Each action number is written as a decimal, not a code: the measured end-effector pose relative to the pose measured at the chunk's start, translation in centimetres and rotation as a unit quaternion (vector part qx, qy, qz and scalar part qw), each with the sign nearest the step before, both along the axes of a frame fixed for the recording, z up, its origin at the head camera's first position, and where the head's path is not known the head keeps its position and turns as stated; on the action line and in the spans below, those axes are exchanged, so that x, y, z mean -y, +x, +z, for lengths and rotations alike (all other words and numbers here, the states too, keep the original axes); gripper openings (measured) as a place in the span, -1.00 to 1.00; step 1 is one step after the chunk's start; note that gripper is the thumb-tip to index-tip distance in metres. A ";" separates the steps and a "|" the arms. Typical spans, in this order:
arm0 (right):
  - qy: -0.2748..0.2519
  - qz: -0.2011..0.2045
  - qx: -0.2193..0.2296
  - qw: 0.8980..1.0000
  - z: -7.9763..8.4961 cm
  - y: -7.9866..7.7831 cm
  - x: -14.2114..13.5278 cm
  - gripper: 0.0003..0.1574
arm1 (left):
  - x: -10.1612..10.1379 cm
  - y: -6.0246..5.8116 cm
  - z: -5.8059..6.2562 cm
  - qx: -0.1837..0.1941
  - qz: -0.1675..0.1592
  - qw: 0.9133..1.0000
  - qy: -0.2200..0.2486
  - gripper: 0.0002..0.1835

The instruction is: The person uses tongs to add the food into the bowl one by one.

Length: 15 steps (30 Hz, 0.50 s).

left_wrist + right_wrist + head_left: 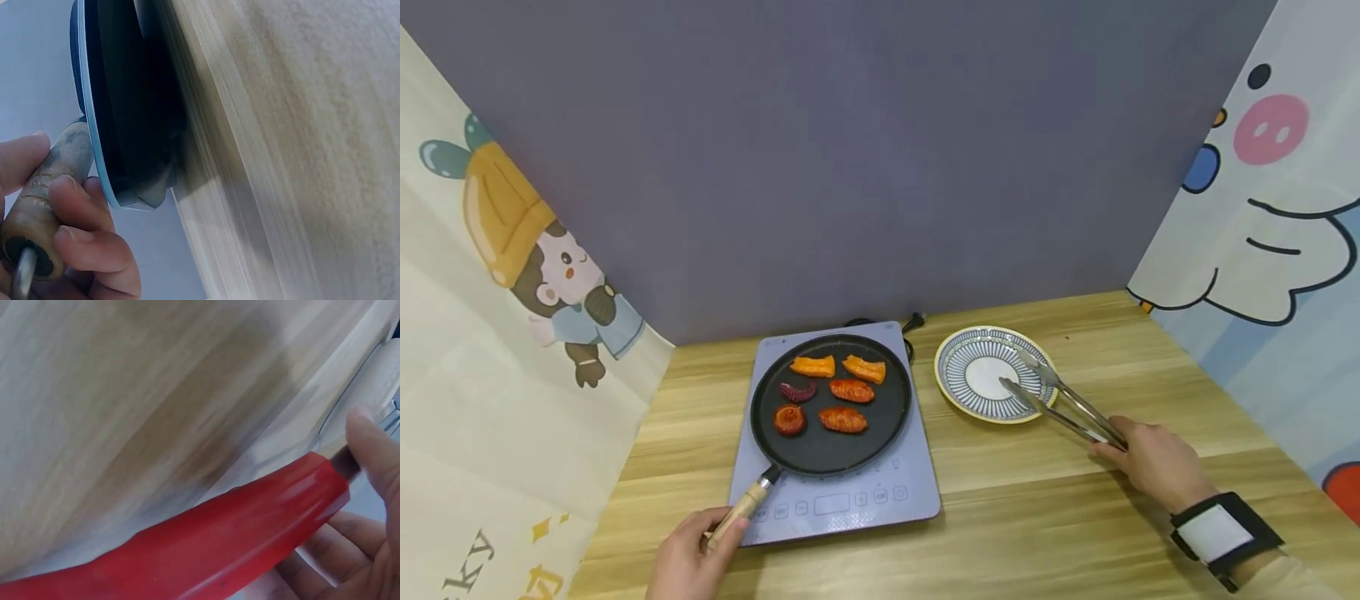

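Note:
My left hand [695,554] grips the wooden handle [747,506] of a black frying pan [831,451]; in the left wrist view, fingers curl round that handle [69,156]. On the pan lie two yellow-orange pieces [812,367], a purple tentacle [797,392], a round reddish-brown piece [789,420] and two orange-red scored pieces [842,420]. My right hand [1157,462] holds metal tongs [1078,408], their tips apart over the right part of a patterned plate [957,367]. The right wrist view shows the tongs' red handle [250,519]. Contact between tips and plate cannot be told.
Under the pan is a light purple induction cooker [917,492] with touch buttons along its front. A black cord with a plug [914,322] lies behind it. The wood-grain table [1000,525] meets a grey back panel [880,167] and printed cloths on both sides.

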State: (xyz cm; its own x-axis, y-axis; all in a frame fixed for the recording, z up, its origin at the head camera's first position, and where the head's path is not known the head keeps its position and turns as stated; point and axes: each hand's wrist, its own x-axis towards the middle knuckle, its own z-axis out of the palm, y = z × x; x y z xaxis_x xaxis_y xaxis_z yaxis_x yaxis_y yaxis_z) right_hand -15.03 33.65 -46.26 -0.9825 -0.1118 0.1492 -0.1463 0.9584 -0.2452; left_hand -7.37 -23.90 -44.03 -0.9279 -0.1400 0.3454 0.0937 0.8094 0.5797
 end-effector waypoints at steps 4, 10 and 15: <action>-0.006 -0.007 0.015 1.000 0.0 -0.1 -0.1 -0.45 | 0.0 0.1 0.1 -0.001 -0.002 1.000 -0.003 -0.78; -0.012 -0.017 0.035 0.999 0.0 -0.4 0.0 -0.15 | 0.2 0.0 0.1 0.017 -0.002 1.000 -0.020 -0.76; 0.000 -0.024 0.031 0.999 0.1 -0.4 0.0 0.01 | 0.1 0.1 0.2 0.025 -0.003 0.999 -0.041 -0.69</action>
State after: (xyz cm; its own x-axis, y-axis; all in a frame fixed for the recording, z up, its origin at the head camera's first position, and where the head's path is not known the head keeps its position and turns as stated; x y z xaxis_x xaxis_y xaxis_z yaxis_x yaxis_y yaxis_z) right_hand -15.43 33.66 -46.18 -0.9941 -0.0637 0.0876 -0.0840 0.9641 -0.2521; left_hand -7.29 -24.01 -43.80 -0.9449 -0.1066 0.3095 0.0723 0.8541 0.5150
